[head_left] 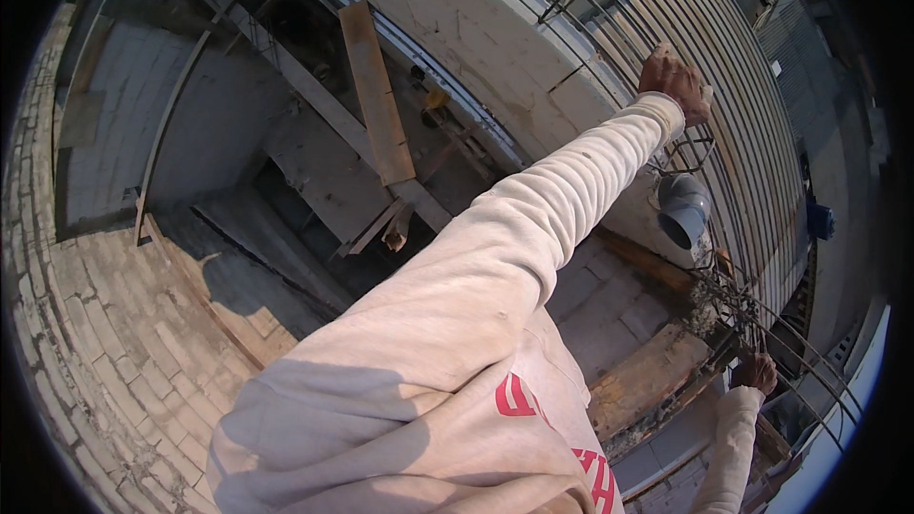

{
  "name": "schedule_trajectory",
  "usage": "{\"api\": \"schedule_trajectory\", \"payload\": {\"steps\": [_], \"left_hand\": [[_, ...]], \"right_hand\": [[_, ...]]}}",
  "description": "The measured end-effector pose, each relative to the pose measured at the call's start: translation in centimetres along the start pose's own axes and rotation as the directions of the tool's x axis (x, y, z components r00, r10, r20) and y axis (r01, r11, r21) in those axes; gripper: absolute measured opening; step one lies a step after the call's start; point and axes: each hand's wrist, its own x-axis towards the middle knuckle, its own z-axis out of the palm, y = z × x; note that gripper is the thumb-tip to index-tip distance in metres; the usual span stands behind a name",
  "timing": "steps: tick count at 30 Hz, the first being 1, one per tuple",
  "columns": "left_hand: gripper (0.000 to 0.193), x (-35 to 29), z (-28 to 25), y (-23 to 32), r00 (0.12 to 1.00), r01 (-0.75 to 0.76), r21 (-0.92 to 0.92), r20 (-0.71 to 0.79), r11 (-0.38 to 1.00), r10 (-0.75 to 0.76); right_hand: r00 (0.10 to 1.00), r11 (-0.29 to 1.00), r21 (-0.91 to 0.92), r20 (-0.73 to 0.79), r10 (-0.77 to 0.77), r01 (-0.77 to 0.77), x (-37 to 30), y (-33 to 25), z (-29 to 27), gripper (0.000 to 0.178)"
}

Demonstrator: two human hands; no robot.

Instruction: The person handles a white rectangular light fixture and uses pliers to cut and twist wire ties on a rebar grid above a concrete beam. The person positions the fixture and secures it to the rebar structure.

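Observation:
My left arm, in a cream sleeve, stretches far across to the upper right. My left hand [676, 84] is closed at the top of the wall, where thin steel rebar [598, 65] runs in under it. A bent steel stirrup [693, 154] shows just below that fist. Lower down on the right, my right hand [754, 373] is small and dark in the picture, with its fingers closed. It is at the lower ends of a bundle of rebar [738, 303]; its grip is partly hidden. A grey pipe elbow [684, 209] sticks out between the two hands.
Ribbed metal sheeting [738, 86] lies beyond the wall [447, 9]. A wooden plank [376, 95] slants over a deep opening at the upper left. Brick paving or brickwork [124, 343] fills the left. Beside my body rests a rough board [647, 376]. Loose bar ends project at right.

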Motion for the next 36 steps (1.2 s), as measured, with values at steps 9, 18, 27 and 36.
{"api": "schedule_trajectory", "payload": {"steps": [9,18,27,36], "left_hand": [[0.058,-0.9,-2.0,0.4,0.997,0.025,-0.024,0.08,0.999,-0.023],[0.05,-0.9,0.5,1.0,0.985,0.005,-0.002,-0.171,1.0,-0.005],[0.041,0.0,-1.0,3.5,0.999,0.042,0.108,-0.004,0.993,-0.042],[0.042,-0.7,-0.2,2.7,0.997,0.058,0.141,-0.062,0.988,-0.05]], "right_hand": [[0.739,0.152,0.817,0.569,-0.361,-0.556,1.2,3.5,1.9,0.019],[0.974,0.98,0.2,-0.222,0.048,-0.002,-3.2,0.2,-2.2,0.033],[0.976,0.981,0.192,0.215,-0.03,-0.012,0.1,-0.8,-1.2,0.018],[0.864,0.356,0.933,0.219,-0.454,-0.05,-3.1,3.7,-2.5,0.027]]}}
